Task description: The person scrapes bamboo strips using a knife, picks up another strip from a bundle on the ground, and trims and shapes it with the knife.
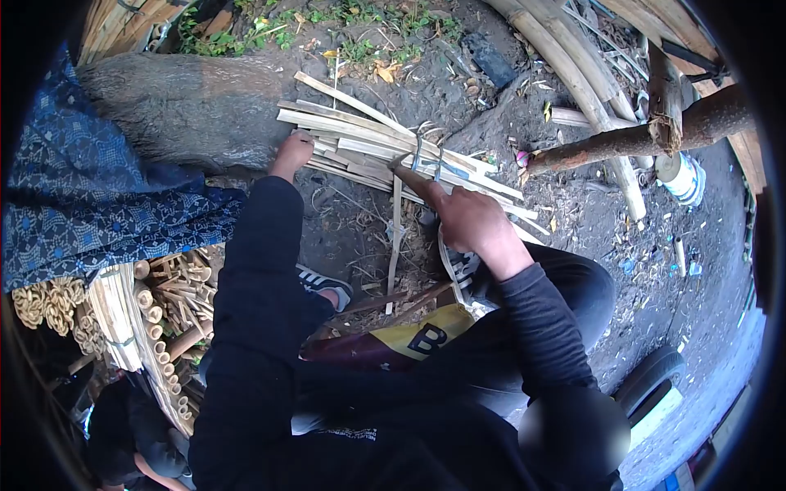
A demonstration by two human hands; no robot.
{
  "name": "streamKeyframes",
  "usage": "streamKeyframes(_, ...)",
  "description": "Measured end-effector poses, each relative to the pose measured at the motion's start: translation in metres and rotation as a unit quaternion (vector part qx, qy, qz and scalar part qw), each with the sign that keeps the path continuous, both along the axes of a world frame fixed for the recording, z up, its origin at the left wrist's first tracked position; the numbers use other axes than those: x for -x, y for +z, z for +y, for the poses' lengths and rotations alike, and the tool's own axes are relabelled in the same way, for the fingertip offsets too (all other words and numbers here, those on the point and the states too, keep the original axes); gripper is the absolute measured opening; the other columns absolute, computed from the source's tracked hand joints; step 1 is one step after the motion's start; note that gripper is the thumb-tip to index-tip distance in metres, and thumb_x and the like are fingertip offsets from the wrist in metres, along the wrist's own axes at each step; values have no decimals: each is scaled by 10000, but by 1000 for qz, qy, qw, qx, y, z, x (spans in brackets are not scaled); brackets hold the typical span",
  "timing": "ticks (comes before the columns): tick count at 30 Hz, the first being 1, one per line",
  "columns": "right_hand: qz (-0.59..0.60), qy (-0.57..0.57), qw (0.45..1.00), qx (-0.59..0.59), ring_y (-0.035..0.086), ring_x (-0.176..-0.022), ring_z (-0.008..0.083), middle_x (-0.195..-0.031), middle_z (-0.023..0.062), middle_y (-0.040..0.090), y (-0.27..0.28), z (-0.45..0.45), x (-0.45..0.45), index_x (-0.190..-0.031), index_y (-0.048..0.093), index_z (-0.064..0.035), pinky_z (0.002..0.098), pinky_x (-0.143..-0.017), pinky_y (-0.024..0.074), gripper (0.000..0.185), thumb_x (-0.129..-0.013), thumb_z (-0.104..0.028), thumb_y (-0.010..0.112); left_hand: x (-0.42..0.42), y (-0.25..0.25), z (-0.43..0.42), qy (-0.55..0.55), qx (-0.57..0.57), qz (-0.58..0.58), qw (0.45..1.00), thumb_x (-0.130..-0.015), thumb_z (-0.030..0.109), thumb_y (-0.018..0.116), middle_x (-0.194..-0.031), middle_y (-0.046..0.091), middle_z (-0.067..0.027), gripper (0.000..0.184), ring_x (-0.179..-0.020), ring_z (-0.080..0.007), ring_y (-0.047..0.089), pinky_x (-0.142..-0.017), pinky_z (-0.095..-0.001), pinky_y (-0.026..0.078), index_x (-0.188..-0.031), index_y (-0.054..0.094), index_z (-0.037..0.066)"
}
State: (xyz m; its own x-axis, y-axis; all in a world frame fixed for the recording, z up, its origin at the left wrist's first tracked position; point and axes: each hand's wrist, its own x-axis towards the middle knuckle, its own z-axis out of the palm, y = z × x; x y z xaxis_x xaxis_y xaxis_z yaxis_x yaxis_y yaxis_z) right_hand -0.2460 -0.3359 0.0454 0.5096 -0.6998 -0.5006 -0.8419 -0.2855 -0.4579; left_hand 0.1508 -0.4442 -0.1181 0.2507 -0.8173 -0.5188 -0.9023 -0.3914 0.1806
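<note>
A loose bundle of split bamboo strips (368,147) lies across the ground in front of me, bound near its right part with dark ties (419,151). At its left end, my left hand (293,154) is closed on the strip ends, beside a thick log. My right hand (473,219) is closed around a brown, tapered tool (416,182) that looks like a knife. The tool's tip rests at or just over the strips near the ties; I cannot tell whether it touches. One thin strip (395,237) hangs down from the bundle toward my feet.
The log (192,106) stretches to the left, next to a blue patterned cloth (106,180). Cut bamboo pieces (176,295) are stacked at lower left, near another person (135,434). Bamboo poles (565,65) and a branch (606,147) lie right; a tyre (651,380) sits lower right.
</note>
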Motion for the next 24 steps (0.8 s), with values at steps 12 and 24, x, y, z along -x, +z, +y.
streamKeyframes(12,55,57,995,58,675,-822,234,-892,112,674,15,34,-13,-1439,293,-122,352,-672,526,619,-853,-112,493,119,-67,85,265,311,173,896,-786,145,664,-888,638,-113,259,-870,-233,623,-792,-377,481,-1003,558,50)
streamKeyframes(24,128,196,967,-105,666,-855,272,-973,101,671,1,61,-31,-1379,417,-88,472,-607,488,576,-829,-196,549,133,-47,144,196,-166,267,929,-837,149,598,-943,633,-40,341,-809,-167,594,-706,-333,466,-1169,541,96)
